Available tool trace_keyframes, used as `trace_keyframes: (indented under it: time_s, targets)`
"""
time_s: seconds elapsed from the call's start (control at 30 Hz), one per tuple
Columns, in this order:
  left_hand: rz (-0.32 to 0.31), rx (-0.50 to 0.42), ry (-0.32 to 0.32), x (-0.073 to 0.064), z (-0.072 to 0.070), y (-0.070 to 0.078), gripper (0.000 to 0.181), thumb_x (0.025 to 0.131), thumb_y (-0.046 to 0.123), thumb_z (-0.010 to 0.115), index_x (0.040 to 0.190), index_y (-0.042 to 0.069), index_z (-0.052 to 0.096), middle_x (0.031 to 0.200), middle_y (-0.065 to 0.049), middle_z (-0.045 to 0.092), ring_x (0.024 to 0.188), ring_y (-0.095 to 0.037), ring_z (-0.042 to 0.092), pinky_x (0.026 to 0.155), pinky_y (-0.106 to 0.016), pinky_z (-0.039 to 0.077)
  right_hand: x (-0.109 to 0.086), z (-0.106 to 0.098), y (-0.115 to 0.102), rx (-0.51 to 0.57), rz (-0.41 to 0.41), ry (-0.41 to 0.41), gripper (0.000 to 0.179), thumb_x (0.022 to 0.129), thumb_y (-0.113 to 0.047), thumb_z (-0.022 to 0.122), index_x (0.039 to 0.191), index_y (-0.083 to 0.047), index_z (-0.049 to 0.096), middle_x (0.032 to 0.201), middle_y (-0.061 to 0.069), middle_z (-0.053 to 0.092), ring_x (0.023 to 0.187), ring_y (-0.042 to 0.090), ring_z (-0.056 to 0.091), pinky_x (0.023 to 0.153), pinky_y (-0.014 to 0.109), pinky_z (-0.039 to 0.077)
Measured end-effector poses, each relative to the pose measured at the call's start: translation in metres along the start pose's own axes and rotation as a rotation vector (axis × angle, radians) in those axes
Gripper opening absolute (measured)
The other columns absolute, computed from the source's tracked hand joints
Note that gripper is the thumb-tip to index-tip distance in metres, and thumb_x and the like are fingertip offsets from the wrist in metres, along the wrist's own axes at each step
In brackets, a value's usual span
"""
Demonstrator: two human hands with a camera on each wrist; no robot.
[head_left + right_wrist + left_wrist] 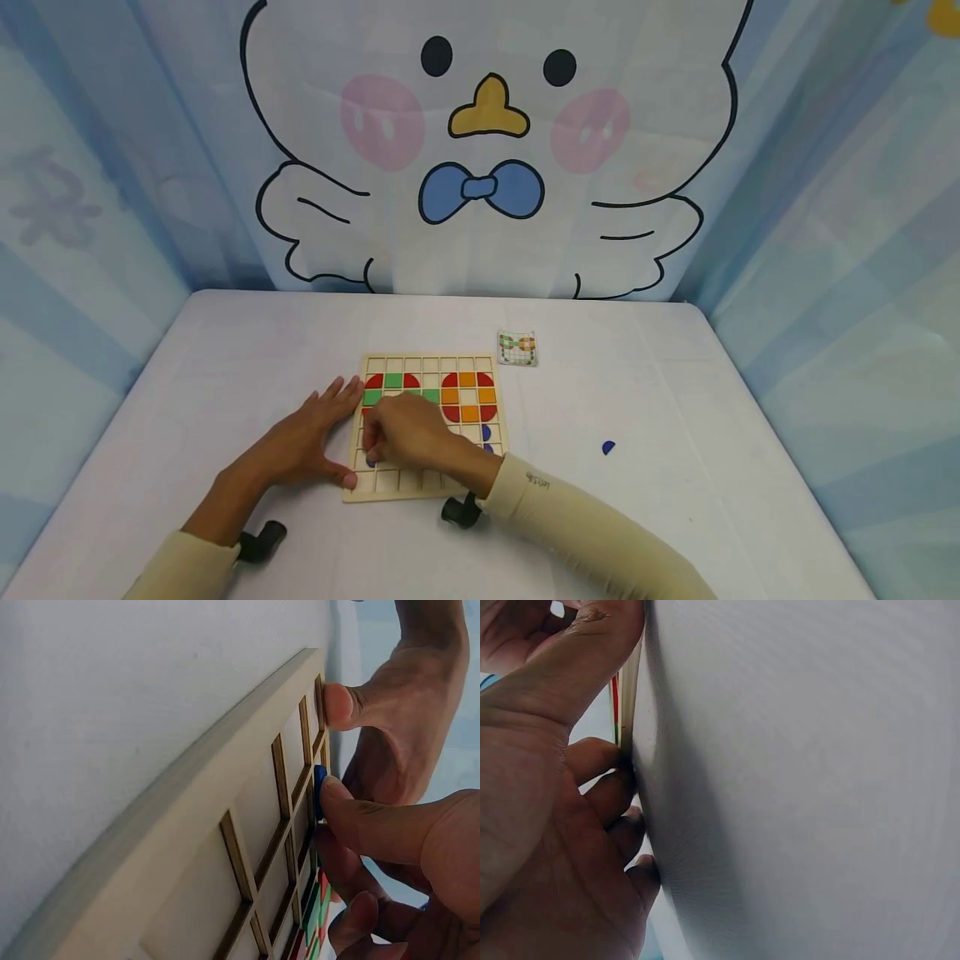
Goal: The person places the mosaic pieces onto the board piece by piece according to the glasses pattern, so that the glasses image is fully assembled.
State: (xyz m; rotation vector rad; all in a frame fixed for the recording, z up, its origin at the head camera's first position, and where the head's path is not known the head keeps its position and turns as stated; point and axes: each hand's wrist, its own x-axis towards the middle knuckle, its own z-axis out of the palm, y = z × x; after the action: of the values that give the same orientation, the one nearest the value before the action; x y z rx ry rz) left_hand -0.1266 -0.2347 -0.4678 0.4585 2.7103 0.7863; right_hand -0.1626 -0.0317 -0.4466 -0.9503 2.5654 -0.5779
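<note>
A wooden grid board (397, 497) lies on the table with red, green and orange pieces set in its cells. Spread along its left side, my left hand (307, 437) rests with the thumb (562, 664) at the lower left corner and fingertips at the edge higher up. Over the lower left cells, my right hand (412, 432) pinches a blue half-round piece (320, 784) between thumb and finger, right at a cell. Some coloured pieces are hidden under this hand. Two more blue half-round pieces (486, 432) show at the board's right side, partly covered by the right wrist.
Right of the board, a loose blue half-round piece (608, 447) lies on the white tablecloth (675, 517). A small pattern card (517, 348) lies beyond the board's upper right corner. Printed curtains (480, 250) stand behind and on both sides.
</note>
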Motion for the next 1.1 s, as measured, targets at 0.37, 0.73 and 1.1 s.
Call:
trace_keyframes:
  time_s: [0.37, 0.73, 1.1]
  targets:
    - [-0.006, -0.006, -0.005, 0.001, 0.0, -0.001, 0.136, 0.063, 0.057, 0.096, 0.168, 0.007, 0.027, 0.177, -0.017, 0.02, 0.165, -0.046, 0.011, 0.131, -0.07, 0.012, -0.006, 0.001, -0.001, -0.005, 0.002, 0.05, 0.006, 0.089, -0.025, 0.089, 0.091, -0.027, 0.084, 0.076, -0.018, 0.071, 0.076, 0.0, 0.058, 0.07, 0.016, 0.049]
    - [-0.012, 0.016, -0.001, 0.001, 0.001, 0.0, 0.136, 0.063, 0.06, 0.095, 0.168, 0.008, 0.027, 0.177, -0.018, 0.021, 0.165, -0.047, 0.012, 0.131, -0.07, 0.014, -0.032, -0.009, 0.015, 0.104, 0.043, 0.132, 0.011, 0.089, -0.018, 0.087, 0.092, -0.025, 0.079, 0.078, -0.017, 0.068, 0.078, 0.002, 0.057, 0.07, 0.02, 0.047]
    - [-0.028, 0.032, 0.011, 0.0, 0.002, 0.002, 0.137, 0.062, 0.057, 0.097, 0.169, 0.008, 0.026, 0.177, -0.019, 0.021, 0.164, -0.047, 0.013, 0.131, -0.069, 0.015, -0.072, -0.023, 0.047, 0.13, 0.155, 0.227, 0.014, 0.086, -0.015, 0.089, 0.092, -0.022, 0.079, 0.077, -0.016, 0.067, 0.078, 0.007, 0.061, 0.068, 0.026, 0.048]
